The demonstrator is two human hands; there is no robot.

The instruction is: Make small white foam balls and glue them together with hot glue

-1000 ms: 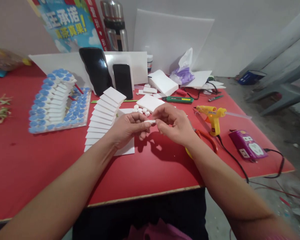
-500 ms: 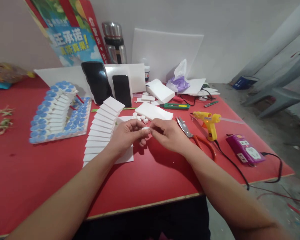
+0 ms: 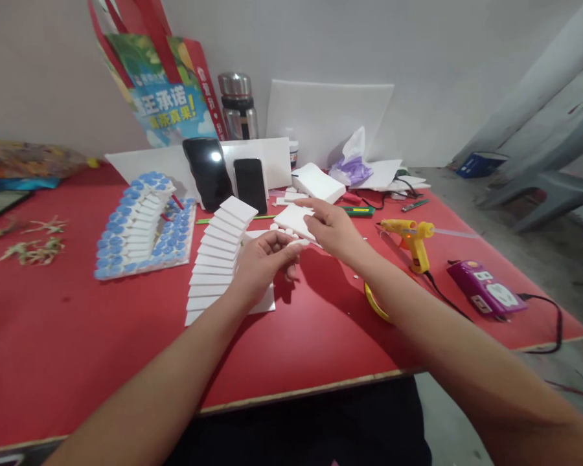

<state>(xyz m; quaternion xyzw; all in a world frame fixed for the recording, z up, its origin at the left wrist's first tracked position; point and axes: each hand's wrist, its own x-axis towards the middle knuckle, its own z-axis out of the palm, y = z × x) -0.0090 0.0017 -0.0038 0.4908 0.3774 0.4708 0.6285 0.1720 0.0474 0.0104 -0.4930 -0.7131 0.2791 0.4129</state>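
Observation:
My left hand (image 3: 265, 264) is closed, pinching a small white foam-like piece (image 3: 298, 242) between thumb and fingertips. Over a white pad (image 3: 295, 220) is my right hand (image 3: 334, 228), its index finger stretched out and its thumb apart; no held object shows there. Several small white round pieces (image 3: 282, 230) lie between the hands, partly hidden. Beside my left hand, a curved stair of overlapping white rectangular tiles (image 3: 211, 264) rests on the red table (image 3: 291, 349).
Left stands a blue-and-white stair model (image 3: 126, 255). Two phones (image 3: 208, 175) lean at the back. A yellow glue gun (image 3: 414, 241) and a purple power socket (image 3: 486, 288) lie right. A green cutter (image 3: 360, 211) and a thermos (image 3: 238, 107) are behind. A yellow curved object (image 3: 376, 303) is partly under my right forearm.
My right hand has left the white piece and moved up and right over the white pad. The left hand keeps hold of the piece. The view has shifted, and my arm now covers the pliers.

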